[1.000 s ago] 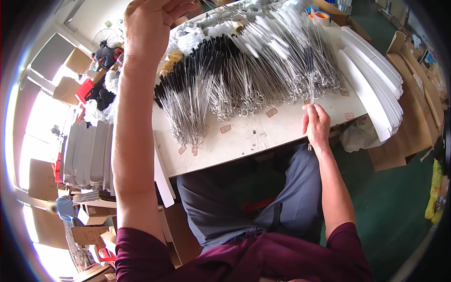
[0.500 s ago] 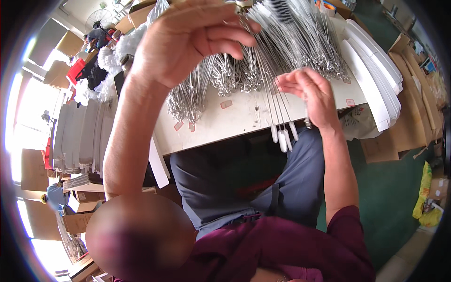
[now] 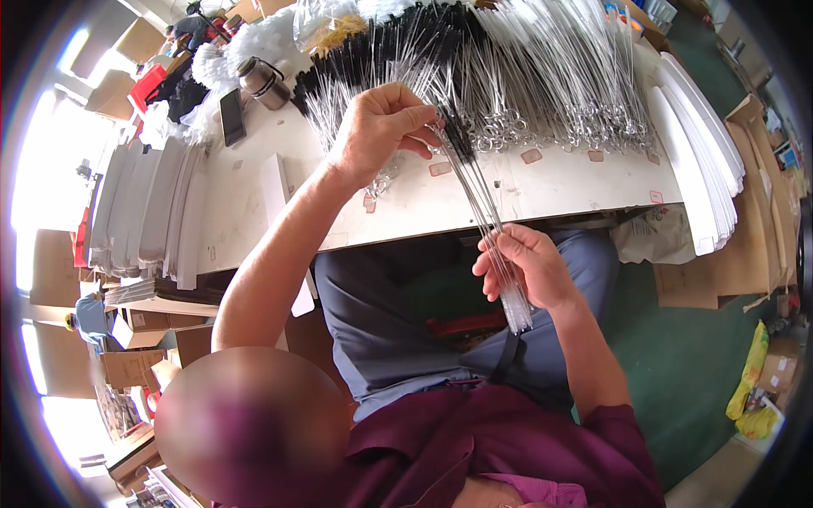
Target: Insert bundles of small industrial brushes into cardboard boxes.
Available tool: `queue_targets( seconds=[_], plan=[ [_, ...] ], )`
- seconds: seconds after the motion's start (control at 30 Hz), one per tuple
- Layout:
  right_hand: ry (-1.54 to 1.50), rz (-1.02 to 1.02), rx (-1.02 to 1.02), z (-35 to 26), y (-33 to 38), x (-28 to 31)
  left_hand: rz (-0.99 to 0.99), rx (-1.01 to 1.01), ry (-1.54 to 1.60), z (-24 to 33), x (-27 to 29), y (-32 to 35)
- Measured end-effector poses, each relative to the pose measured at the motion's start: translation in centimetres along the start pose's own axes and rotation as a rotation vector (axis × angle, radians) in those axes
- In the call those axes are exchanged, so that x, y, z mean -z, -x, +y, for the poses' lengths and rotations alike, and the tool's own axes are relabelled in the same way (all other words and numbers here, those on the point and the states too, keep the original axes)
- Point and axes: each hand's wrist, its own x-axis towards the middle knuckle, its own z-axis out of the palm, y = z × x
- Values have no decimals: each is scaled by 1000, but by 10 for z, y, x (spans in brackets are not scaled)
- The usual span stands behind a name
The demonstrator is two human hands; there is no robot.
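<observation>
A bundle of thin wire-handled brushes (image 3: 479, 196) slants from the table edge down over my lap. At its upper, looped end, my left hand (image 3: 377, 135) is closed in a pinch. Lower down, my right hand (image 3: 535, 267) curls round the wires just above the pale bristle tips (image 3: 517, 315). A black bristle head (image 3: 457, 140) shows beside the upper wires; whether it belongs to the bundle I cannot tell. Behind my hands, many more brushes lie in piles, some with black bristles (image 3: 406, 51) and others with white bristles (image 3: 542, 34), their ring ends toward me.
On the white table (image 3: 559, 193), a steel flask (image 3: 264, 83) and a dark phone (image 3: 232, 117) stand and lie at the left. White folded card strips are stacked at the left (image 3: 144, 203) and right (image 3: 699, 161). An opened cardboard box (image 3: 728, 229) is beyond the right edge.
My left hand has come down from high in the view to the loop ends. My right hand has moved nearer my lap, and its fingers have closed round the brushes.
</observation>
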Motion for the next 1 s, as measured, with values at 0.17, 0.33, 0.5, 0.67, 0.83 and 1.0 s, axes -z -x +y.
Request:
queue_targets(
  seconds=[0.17,0.33,0.5,0.67,0.83,1.0],
  plan=[
    [94,58,-28,7,14,-7,90,27,-69,-27,10,4],
    [224,110,23,16,17,-13,187,-6,-36,-46,9,8],
    [239,99,37,27,20,-13,230,-34,-191,-49,4,17],
    [252,115,62,37,21,-2,164,-794,-1025,-50,-10,46],
    [191,123,20,37,22,0,188,-810,-1052,-62,-32,82],
    [250,110,-9,38,26,-5,38,344,-14,-75,-51,104]
  ],
)
